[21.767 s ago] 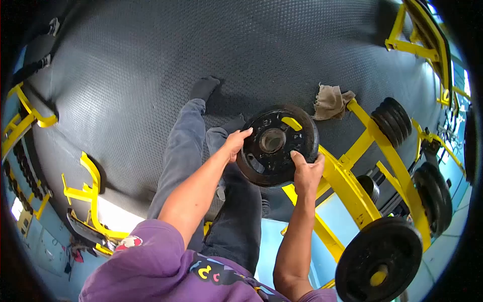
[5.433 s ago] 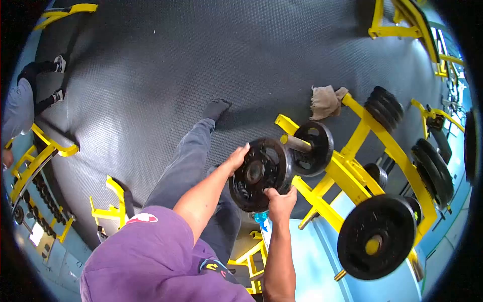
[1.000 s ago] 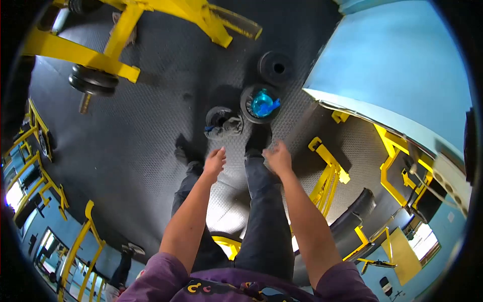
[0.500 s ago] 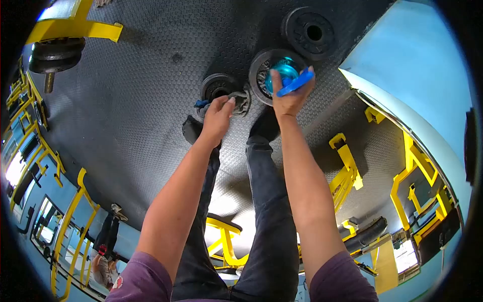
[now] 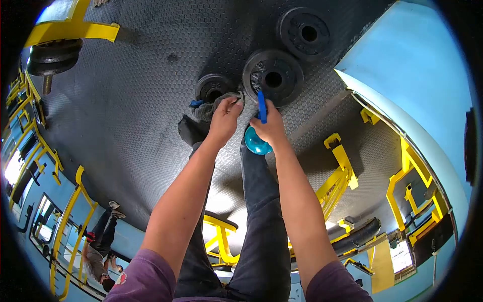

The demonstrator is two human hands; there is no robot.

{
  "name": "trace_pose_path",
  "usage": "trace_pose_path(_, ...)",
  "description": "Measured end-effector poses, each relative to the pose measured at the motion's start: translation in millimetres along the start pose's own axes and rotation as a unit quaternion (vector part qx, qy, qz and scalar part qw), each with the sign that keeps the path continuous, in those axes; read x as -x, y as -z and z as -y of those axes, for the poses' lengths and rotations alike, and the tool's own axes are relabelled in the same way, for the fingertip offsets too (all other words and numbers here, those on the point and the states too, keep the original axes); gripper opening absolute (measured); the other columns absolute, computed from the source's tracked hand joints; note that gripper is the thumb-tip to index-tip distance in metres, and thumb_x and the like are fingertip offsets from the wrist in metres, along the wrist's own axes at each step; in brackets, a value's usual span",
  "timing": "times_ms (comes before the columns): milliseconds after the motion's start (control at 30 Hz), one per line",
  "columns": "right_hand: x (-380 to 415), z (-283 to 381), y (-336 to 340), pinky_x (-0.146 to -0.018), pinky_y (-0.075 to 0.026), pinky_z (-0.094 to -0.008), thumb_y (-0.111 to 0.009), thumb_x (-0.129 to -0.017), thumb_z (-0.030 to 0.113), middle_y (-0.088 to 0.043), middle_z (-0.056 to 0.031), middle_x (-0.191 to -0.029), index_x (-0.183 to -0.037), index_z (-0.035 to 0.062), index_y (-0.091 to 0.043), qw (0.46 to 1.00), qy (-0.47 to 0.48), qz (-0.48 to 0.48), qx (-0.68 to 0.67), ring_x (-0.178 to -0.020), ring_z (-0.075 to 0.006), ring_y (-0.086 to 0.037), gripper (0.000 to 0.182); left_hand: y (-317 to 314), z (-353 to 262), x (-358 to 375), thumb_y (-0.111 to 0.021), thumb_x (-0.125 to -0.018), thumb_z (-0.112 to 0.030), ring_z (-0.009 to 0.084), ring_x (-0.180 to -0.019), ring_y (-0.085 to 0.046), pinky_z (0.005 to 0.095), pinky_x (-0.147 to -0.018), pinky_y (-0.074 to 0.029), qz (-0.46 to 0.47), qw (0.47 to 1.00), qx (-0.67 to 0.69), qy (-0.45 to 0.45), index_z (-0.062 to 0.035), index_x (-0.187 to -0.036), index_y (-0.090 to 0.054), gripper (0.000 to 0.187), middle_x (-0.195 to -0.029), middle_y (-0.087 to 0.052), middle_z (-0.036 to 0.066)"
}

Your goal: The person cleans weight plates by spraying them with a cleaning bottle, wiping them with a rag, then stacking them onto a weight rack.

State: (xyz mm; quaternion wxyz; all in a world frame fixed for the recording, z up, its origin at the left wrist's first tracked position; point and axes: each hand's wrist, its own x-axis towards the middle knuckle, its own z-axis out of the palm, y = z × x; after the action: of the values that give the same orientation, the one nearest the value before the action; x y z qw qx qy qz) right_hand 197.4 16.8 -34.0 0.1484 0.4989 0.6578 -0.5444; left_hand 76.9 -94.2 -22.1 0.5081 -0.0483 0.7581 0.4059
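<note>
My left hand (image 5: 225, 120) is closed on a crumpled grey cloth (image 5: 205, 111), which lies against the near edge of a small black weight plate (image 5: 203, 87). A scrap of blue shows at the cloth's left end. In my right hand (image 5: 271, 126) is a spray bottle with a translucent teal body (image 5: 257, 142) and a blue spray head (image 5: 262, 106). Its head points toward a larger black weight plate (image 5: 291, 78) with raised lettering, lying flat on the floor. The fingers of my right hand partly hide the bottle.
Another black plate (image 5: 322, 38) lies farther back. Dark rubber matting (image 5: 141, 90) covers the floor. A yellow rack (image 5: 100, 31) holding plates stands at upper left, a light blue wall (image 5: 402, 55) at right. Yellow gym machines surround me; another person (image 5: 95, 256) is at lower left.
My right hand has brought the spray bottle back toward me and left, turning it and uncovering the larger plate. My left hand has shifted slightly right with the cloth.
</note>
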Motion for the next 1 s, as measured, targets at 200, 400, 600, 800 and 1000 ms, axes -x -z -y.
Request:
trace_pose_path(200,-9.2,-44.9,26.3,-0.092,-0.049,-0.0467,-0.072,-0.068,0.024,-0.064,-0.0268,-0.114,-0.128,-0.001,-0.052,0.994,-0.111,0.016,-0.001,-0.106,-0.0443,-0.061,0.069,-19.2,5.4,-6.9,-0.063,-0.094,-0.034,0.0207,-0.102,-0.061,0.0318,-0.09,-0.046,0.011,0.999,-0.01,0.033,0.0019,-0.129,-0.054,0.051,-0.107,-0.067,0.015)
trace_pose_path(400,-19.7,-28.7,71.7,-0.087,-0.049,-0.0497,-0.067,-0.069,0.023,-0.065,-0.0277,-0.108,-0.116,-0.0004,-0.057,0.993,-0.06,-0.09,0.055,-0.102,-0.0453,-0.062,0.053,-49.0,-1.5,-10.6,-0.064,-0.092,-0.034,0.0224,-0.099,-0.063,0.0325,-0.089,-0.047,0.027,0.999,-0.039,0.021,0.002,-0.13,-0.053,0.053,-0.105,-0.067,0.017)
trace_pose_path(600,-46.5,22.5,57.6,-0.091,-0.049,-0.0487,-0.069,-0.071,0.024,-0.065,-0.026,-0.11,-0.118,0.0007,-0.057,0.996,0.01,-0.033,0.085,-0.105,-0.0444,-0.062,0.054,-45.9,-27.4,-6.7,-0.064,-0.094,-0.032,0.0142,-0.088,-0.055,0.0291,-0.081,-0.045,0.01,1.0,0.011,-0.024,0.003,-0.134,-0.049,0.055,-0.097,-0.06,0.008)
trace_pose_path(800,-30.0,48.1,41.3,-0.092,-0.049,-0.0485,-0.07,-0.072,0.023,-0.065,-0.0252,-0.113,-0.121,0.0023,-0.055,0.991,-0.057,0.049,0.108,-0.107,-0.0425,-0.062,0.054,-19.9,-29.4,-9.2,-0.062,-0.096,-0.032,0.0148,-0.09,-0.056,0.0292,-0.082,-0.046,0.017,1.0,-0.017,-0.015,0.0025,-0.133,-0.049,0.052,-0.101,-0.061,0.008)
trace_pose_path(1000,16.1,34.9,7.9,-0.091,-0.046,-0.0522,-0.074,-0.073,0.021,-0.057,-0.017,-0.126,-0.129,0.0074,-0.046,0.977,0.099,-0.119,0.144,-0.118,-0.0378,-0.055,0.065,-11.9,-48.7,-1.8,-0.067,-0.091,-0.044,0.0161,-0.095,-0.057,0.031,-0.084,-0.047,0.106,0.989,0.005,0.099,0.0009,-0.134,-0.051,0.065,-0.104,-0.061,0.008)
